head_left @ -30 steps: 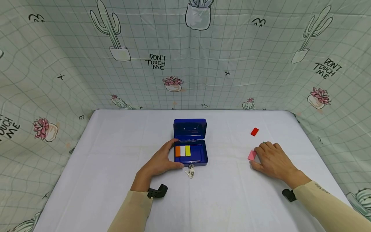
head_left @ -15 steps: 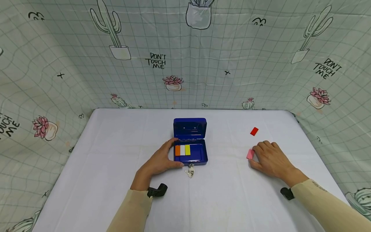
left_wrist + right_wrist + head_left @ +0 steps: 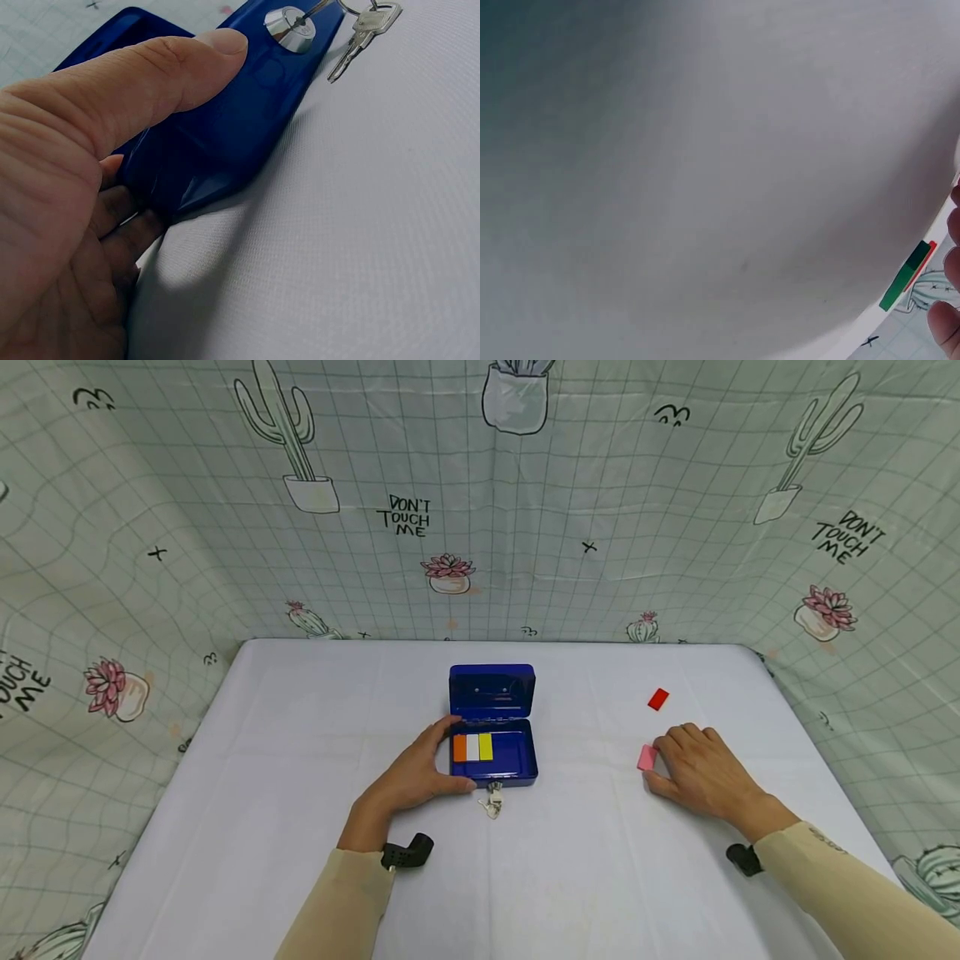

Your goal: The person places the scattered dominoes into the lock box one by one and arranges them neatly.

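A blue metal cash box (image 3: 517,760) stands with its lid (image 3: 492,692) up, and a key (image 3: 367,30) hangs from its front lock. Inside, along the left, lie an orange block (image 3: 460,748), a white block (image 3: 472,747) and a yellow block (image 3: 486,747) side by side. My left hand (image 3: 408,777) grips the box's left end, thumb on the front wall and fingers around the side and back corner. Over on the right, my right hand (image 3: 697,777) pinches a pink block (image 3: 646,757) by thumb and forefinger at the tabletop. A green block (image 3: 905,277) shows in the right wrist view.
A red block (image 3: 658,699) lies on the white-covered table (image 3: 337,693) beyond my right hand. A patterned cloth (image 3: 525,527) hangs behind and at both sides of the table.
My right hand has shifted slightly left with the pink block, which has turned a little. The green edge behind that hand is now hidden in the head view. My left hand stays on the box.
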{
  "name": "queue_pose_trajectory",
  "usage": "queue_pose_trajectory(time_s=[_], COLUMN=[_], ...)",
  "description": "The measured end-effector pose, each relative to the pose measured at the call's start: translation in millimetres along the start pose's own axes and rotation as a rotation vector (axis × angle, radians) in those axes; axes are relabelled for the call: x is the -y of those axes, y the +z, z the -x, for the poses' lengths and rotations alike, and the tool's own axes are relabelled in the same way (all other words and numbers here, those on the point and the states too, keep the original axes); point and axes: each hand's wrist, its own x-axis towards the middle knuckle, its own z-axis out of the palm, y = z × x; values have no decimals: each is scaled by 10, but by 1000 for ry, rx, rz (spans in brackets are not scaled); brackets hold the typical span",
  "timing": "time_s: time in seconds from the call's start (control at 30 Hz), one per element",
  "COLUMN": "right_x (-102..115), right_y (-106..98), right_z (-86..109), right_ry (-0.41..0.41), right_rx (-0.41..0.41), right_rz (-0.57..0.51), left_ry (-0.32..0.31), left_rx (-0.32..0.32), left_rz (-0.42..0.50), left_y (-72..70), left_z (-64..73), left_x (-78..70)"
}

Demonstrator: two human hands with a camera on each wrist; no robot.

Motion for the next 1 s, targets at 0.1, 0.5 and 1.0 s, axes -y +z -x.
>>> queue_pose_trajectory(time_s=[0.1, 0.5, 1.0], right_x=[-3, -21, -44], right_y=[10, 31, 43], right_z=[-10, -51, -137], right_ry=[-8, -31, -63], right_rx=[-13, -73, -100], right_rz=[3, 21, 28], left_ry=[7, 14, 3], left_rx=[1, 0, -12], left_rz=[2, 7, 4], left_y=[-5, -3, 4], left_z=[6, 1, 14], left_x=[-5, 11, -8])
